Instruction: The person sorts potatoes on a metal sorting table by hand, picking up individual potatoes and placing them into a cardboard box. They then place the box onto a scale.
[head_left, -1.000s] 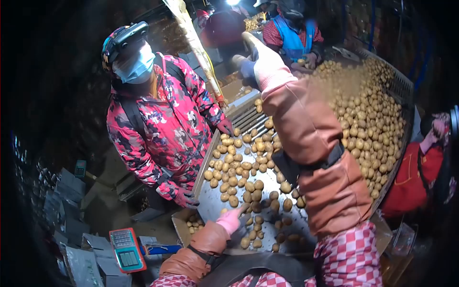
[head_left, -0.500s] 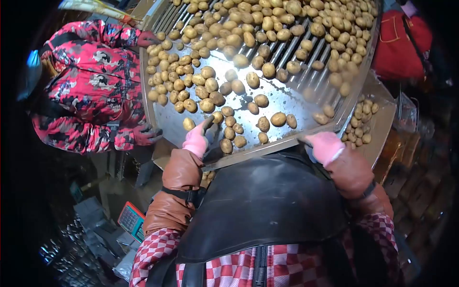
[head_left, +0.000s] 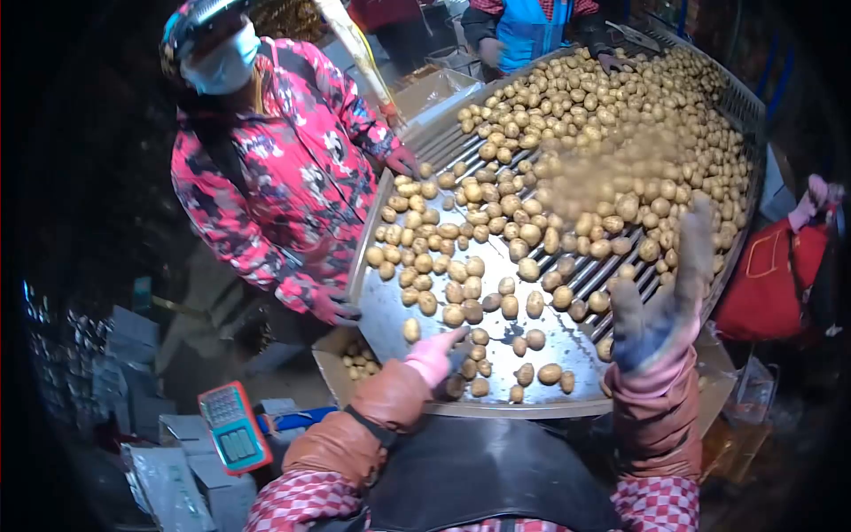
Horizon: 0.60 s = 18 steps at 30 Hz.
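Observation:
My left hand, in a pink glove with dark fingers, lies low over the metal sorting tray. Its fingers stretch toward a small group of potatoes, and some of them sit right by the fingertips. I cannot see it gripping any. My right hand, gloved too, is raised above the tray's right side with thumb and fingers spread and nothing in it. Behind it, metal bars run under a thick heap of potatoes.
A co-worker in a pink camouflage jacket stands at the tray's left side; another in a blue vest is at the far end. A cardboard box with potatoes sits below left, near a scale. Red cloth shows at right.
My right hand has left the tray's front edge and risen, fingers spread. My left hand stays beside the same potatoes. The view has tilted up, showing more of the heap and the far co-worker.

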{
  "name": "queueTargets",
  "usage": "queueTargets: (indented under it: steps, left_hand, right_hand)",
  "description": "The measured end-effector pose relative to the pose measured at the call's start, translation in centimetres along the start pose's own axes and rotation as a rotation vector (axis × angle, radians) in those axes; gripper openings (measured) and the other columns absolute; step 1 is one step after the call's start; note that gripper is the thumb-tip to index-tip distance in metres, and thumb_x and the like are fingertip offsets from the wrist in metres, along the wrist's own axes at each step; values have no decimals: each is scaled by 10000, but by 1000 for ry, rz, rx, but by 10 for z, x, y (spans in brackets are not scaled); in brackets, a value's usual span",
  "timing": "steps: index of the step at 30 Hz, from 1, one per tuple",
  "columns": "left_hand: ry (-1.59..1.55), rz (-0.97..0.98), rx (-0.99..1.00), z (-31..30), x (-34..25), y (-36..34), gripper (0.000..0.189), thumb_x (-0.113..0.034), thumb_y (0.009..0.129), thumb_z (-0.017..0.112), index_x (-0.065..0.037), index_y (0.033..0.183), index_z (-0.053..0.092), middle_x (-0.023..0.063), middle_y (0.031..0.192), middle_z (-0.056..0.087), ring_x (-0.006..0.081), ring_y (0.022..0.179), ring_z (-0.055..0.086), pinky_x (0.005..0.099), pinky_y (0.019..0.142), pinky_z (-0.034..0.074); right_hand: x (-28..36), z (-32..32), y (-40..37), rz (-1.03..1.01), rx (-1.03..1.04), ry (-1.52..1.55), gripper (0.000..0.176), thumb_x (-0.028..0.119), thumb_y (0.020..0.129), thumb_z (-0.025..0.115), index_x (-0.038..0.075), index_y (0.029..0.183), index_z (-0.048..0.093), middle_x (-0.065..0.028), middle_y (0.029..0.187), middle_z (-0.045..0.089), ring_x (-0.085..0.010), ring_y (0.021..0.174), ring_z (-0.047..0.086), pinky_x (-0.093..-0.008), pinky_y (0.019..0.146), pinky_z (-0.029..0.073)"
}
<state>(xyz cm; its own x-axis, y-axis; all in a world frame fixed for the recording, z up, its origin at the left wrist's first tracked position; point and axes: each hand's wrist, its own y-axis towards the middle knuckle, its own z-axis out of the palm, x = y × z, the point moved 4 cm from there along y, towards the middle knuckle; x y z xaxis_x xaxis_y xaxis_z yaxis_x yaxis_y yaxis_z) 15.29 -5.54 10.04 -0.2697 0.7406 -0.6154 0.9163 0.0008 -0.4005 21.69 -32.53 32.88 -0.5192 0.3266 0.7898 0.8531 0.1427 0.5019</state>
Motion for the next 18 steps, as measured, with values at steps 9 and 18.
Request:
queueTargets:
  steps: [9, 18]
  left_hand:
    - [63, -196, -10, 0, 10, -28, 498, -90, 881, 516, -286, 1335, 565, 166, 1233, 627, 335, 1179, 574, 381, 997, 450]
    - [-28, -62, -33, 27, 34, -33, 494, -112, 883, 549, -273, 1350, 553, 171, 1237, 627, 337, 1199, 563, 370, 1030, 418]
  right_hand:
    - [-52, 65, -16, -255, 469, -84, 512, 171, 822, 720, 90, 1306, 574, -188, 1103, 649, -315, 990, 652, -356, 870, 515]
    - [-173, 148, 56, 60, 1322, -423, 612, 192, 875, 621, 117, 1445, 411, -136, 1295, 577, -268, 1174, 561, -358, 1011, 456]
